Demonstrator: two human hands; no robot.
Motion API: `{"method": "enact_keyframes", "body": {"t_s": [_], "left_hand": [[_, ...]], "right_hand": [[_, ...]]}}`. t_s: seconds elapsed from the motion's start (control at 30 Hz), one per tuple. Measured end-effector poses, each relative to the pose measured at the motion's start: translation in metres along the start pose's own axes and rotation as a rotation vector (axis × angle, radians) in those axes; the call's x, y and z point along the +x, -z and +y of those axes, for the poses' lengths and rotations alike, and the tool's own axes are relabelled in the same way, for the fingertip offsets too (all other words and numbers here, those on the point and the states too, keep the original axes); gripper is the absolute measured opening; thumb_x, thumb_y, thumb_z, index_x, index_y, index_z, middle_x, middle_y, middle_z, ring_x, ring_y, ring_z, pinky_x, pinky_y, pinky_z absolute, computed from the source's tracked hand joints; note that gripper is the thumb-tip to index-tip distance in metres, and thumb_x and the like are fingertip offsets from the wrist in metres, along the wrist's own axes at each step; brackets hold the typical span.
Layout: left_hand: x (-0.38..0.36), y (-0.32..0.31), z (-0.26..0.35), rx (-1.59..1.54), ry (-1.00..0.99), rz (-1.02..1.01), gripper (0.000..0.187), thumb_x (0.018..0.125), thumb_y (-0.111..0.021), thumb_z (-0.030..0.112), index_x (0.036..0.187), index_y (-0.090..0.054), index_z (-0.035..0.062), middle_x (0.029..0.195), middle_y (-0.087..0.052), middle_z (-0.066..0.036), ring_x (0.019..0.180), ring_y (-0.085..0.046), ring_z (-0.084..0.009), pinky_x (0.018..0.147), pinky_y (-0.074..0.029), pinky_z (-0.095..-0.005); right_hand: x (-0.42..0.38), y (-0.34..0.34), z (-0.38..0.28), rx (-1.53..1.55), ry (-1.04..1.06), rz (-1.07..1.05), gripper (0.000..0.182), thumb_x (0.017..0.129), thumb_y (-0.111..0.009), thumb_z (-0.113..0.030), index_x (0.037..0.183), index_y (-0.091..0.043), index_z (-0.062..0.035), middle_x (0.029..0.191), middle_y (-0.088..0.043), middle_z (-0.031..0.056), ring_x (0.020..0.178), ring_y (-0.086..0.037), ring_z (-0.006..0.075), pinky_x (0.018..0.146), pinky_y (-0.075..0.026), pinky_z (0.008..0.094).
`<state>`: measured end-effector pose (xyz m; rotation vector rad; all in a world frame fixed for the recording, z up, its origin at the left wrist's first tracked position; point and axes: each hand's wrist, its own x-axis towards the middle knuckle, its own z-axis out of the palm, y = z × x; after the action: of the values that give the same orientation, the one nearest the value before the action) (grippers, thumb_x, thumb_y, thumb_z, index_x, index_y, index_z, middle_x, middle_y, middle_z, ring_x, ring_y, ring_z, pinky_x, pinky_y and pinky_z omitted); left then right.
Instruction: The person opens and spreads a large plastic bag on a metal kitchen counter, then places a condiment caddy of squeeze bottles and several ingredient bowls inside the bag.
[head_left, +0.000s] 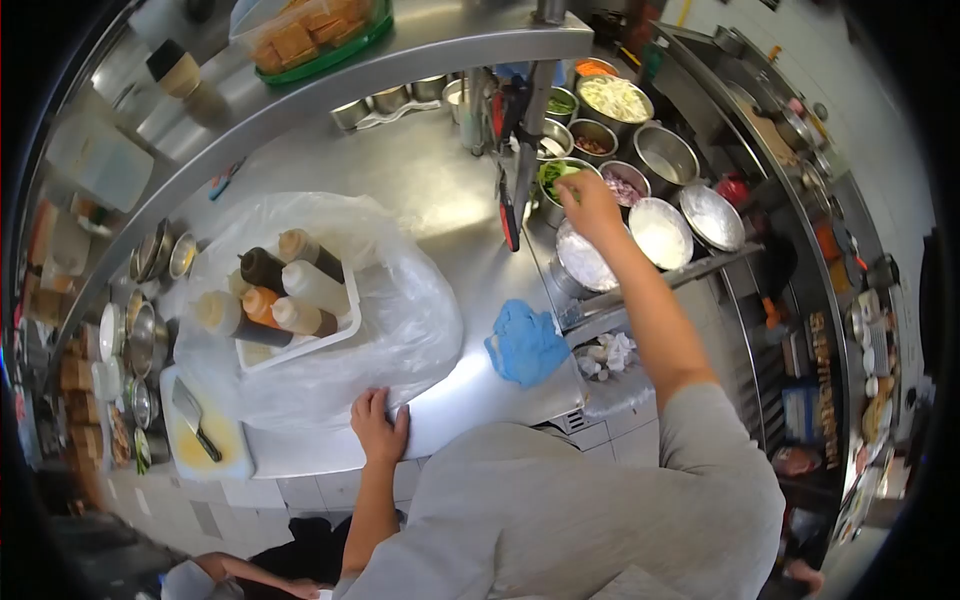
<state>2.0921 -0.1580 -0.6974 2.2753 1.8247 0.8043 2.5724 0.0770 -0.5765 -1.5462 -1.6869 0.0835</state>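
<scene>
My right hand point(590, 203) reaches over a round metal container of green leaves point(549, 180), its fingers bent at the rim; whether they pinch anything is too small to tell. Just beside it stand a container of chopped purple onion point(625, 184) and two containers of white powder point(660, 233). My left hand point(379, 428) rests on the steel counter point(440, 405) at its front edge, fingers apart and nothing in them. Close to it lies a clear plastic sheet point(400, 345) under a white tray point(352, 315) of squeeze bottles point(262, 305).
A crumpled blue glove or cloth point(526, 343) lies on the counter. At the left, a knife point(195, 420) is on a cutting board point(233, 455). A metal post point(528, 150) with red-handled tools rises left of the containers. Another person point(190, 580) is at the bottom left.
</scene>
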Motion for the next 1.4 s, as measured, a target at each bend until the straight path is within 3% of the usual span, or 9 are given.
{"method": "enact_keyframes", "body": {"t_s": [0.23,0.4,0.5,0.6,0.63,0.77,1.07,1.23,1.4], "left_hand": [[-0.005,-0.017,-0.005,0.087,0.167,-0.001,0.049,0.081,-0.077,0.028,0.124,-0.065,0.0097,0.129,-0.059,-0.015,0.124,-0.053,-0.039,0.105,-0.04,-0.0523],[-0.001,-0.008,0.004,0.119,0.165,0.054,0.048,0.078,-0.079,0.029,0.121,-0.066,0.0099,0.127,-0.059,-0.013,0.121,-0.055,-0.0363,0.101,-0.042,-0.0494],[-0.004,-0.01,-0.001,0.113,0.166,0.042,0.05,0.079,-0.078,0.028,0.123,-0.064,0.0105,0.129,-0.058,-0.015,0.121,-0.054,-0.0375,0.101,-0.042,-0.05],[-0.003,-0.007,0.0,0.103,0.187,0.051,0.048,0.079,-0.078,0.029,0.122,-0.066,0.0112,0.127,-0.06,-0.013,0.121,-0.055,-0.0352,0.1,-0.042,-0.0488],[-0.003,-0.007,0.001,0.11,0.224,0.045,0.048,0.079,-0.078,0.029,0.122,-0.066,0.0112,0.127,-0.06,-0.013,0.121,-0.055,-0.0352,0.1,-0.042,-0.0488],[-0.008,-0.003,-0.005,0.116,0.193,0.056,0.048,0.079,-0.079,0.029,0.123,-0.066,0.0119,0.128,-0.059,-0.011,0.123,-0.054,-0.0345,0.101,-0.041,-0.0488],[-0.007,-0.01,-0.009,0.031,0.166,0.031,0.049,0.081,-0.078,0.026,0.125,-0.065,0.0091,0.13,-0.057,-0.014,0.126,-0.052,-0.0371,0.104,-0.04,-0.052],[-0.01,-0.007,-0.014,0.053,0.165,-0.017,0.05,0.082,-0.077,0.027,0.126,-0.064,0.0083,0.132,-0.056,-0.014,0.128,-0.05,-0.0371,0.104,-0.039,-0.0524],[-0.013,-0.009,-0.019,0.045,0.147,0.013,0.049,0.083,-0.077,0.03,0.126,-0.063,0.0102,0.132,-0.055,-0.013,0.13,-0.049,-0.0357,0.103,-0.039,-0.0515]], "right_hand": [[0.111,-0.118,0.094,-0.813,-0.038,-0.607,0.031,0.093,-0.061,-0.032,0.102,-0.081,-0.0098,0.121,-0.074,0.0154,0.105,-0.073,0.0343,0.091,-0.055,0.0583],[0.115,-0.137,0.093,-0.627,-0.096,-0.528,0.034,0.091,-0.062,-0.034,0.114,-0.079,-0.0171,0.129,-0.073,0.0054,0.124,-0.067,0.0294,0.104,-0.041,0.0731],[0.118,-0.136,0.11,-0.199,-0.228,-0.156,0.033,0.079,-0.073,-0.029,0.11,-0.079,-0.0191,0.118,-0.074,0.0126,0.109,-0.07,0.0342,0.097,-0.054,0.0493],[0.137,-0.118,0.124,-0.41,0.105,-0.011,0.033,0.079,-0.076,-0.026,0.107,-0.075,-0.0104,0.11,-0.074,0.02,0.105,-0.07,0.0427,0.09,-0.056,0.0516],[0.143,-0.094,0.117,-0.702,0.091,-0.188,0.034,0.084,-0.075,-0.033,0.111,-0.074,-0.0107,0.109,-0.075,0.0208,0.102,-0.071,0.0429,0.087,-0.057,0.052],[0.147,-0.016,0.089,-0.557,0.076,-0.236,0.032,0.092,-0.067,-0.033,0.111,-0.074,-0.0082,0.101,-0.074,0.0204,0.096,-0.07,0.0423,0.083,-0.055,0.0533],[-0.007,0.168,-0.058,-0.508,0.163,-0.491,0.015,0.075,-0.081,-0.012,0.08,-0.072,-0.0027,0.08,-0.068,0.0184,0.082,-0.066,0.041,0.075,-0.052,0.0485],[-0.079,0.175,-0.161,-0.313,0.2,-0.659,0.019,0.074,-0.081,-0.015,0.075,-0.065,-0.0035,0.075,-0.065,0.0173,0.08,-0.062,0.0409,0.08,-0.049,0.0497],[-0.1,0.1,-0.217,-0.08,0.389,-0.779,0.009,0.08,-0.075,-0.015,0.083,-0.071,-0.0083,0.081,-0.068,0.0073,0.088,-0.064,0.0292,0.11,-0.042,0.0478]]}}
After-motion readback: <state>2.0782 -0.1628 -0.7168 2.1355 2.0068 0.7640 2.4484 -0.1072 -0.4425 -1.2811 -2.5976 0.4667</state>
